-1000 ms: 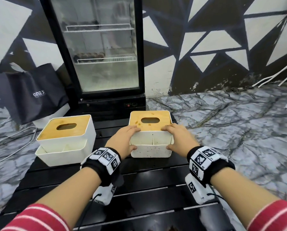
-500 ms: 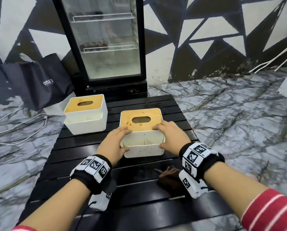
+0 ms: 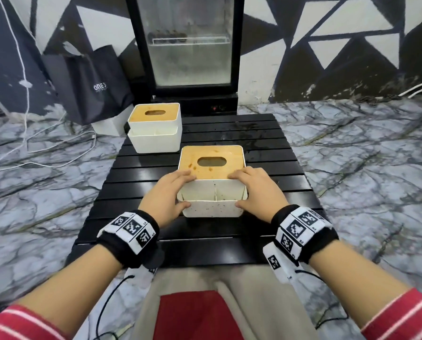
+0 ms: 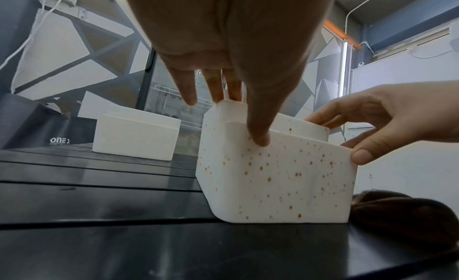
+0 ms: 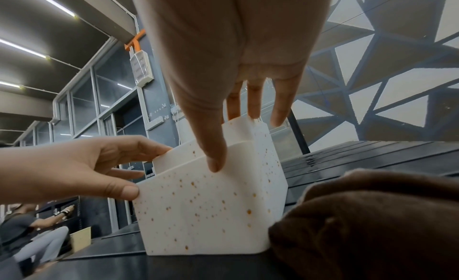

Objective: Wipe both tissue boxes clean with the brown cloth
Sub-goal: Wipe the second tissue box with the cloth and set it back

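Observation:
The near tissue box (image 3: pixel 212 209), white with a wooden lid and brown spots, stands mid-table. My left hand (image 3: pixel 180 192) grips its left side, thumb on the front wall and fingers on the lid. My right hand (image 3: pixel 248 190) grips the right side the same way. The left wrist view shows the spotted box (image 4: pixel 273 182) under my left hand (image 4: pixel 238 117). The brown cloth (image 5: pixel 372 215) lies bunched on the table against the box's right front corner; my right wrist hides it from the head view. The second tissue box (image 3: pixel 154 128) sits at the table's far left.
The black slatted table (image 3: pixel 229 133) is low, and its near edge lies just behind my wrists. A glass-door fridge (image 3: pixel 188 45) stands behind it, with a black bag (image 3: pixel 89 82) to its left. White cables (image 3: pixel 57 153) trail over the marble floor.
Both hands kept their hold and drew the near box toward me along the table. The view has tilted down, and the cloth is now hidden under my right wrist.

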### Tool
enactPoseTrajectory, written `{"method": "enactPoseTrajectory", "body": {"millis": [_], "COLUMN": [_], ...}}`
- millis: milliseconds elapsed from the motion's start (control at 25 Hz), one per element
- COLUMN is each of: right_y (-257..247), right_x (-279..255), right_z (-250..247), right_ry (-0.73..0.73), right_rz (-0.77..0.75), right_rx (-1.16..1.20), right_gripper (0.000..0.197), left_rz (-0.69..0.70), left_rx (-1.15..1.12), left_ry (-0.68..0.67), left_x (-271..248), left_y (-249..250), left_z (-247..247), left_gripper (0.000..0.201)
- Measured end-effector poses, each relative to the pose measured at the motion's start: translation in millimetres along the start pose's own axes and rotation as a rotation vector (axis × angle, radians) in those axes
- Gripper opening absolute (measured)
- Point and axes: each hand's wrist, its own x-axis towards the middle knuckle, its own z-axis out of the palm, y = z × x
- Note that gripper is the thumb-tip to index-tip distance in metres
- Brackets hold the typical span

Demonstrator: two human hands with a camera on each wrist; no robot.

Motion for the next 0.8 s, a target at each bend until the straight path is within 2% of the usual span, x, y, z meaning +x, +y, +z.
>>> {"method": "enactPoseTrajectory", "body": {"millis": [240, 480, 600, 720, 800], "right_y": [-8.5, -7.4, -0.6, 20.6, 37.3], "right_x": [-19.2, -20.4, -22.4, -21.6, -19.7], "right_z": [6.3, 6.1, -0.9, -8.8, -6.8], "right_ry": [0.007, -0.012, -0.038, 0.122, 0.099], "right_rz": [-0.045, -0.062, -0.073, 0.0, 0.084], "right_rx": [0.044, 0.049, 0.156, 0.287, 0.254], "right_gripper": [0.06, 0.06, 0.059, 0.051, 0.048], "left_rz": [0.011, 0.017, 0.025, 0.021, 0.021], "left_rx": [0.03, 0.047, 0.154, 0.245, 0.24], "left_ry": [-0.002, -0.003, 0.004, 0.049, 0.05], "left_x": [-25.6, -27.3, -21.9, -9.3, 2.1], "left_y": [-0.8, 6.2, 14.3, 26.7, 35.5], "left_z": [-3.9, -8.9, -13.6, -11.5, -4.9], "left_gripper": [0.064, 0.06, 0.055, 0.071, 0.077]}}
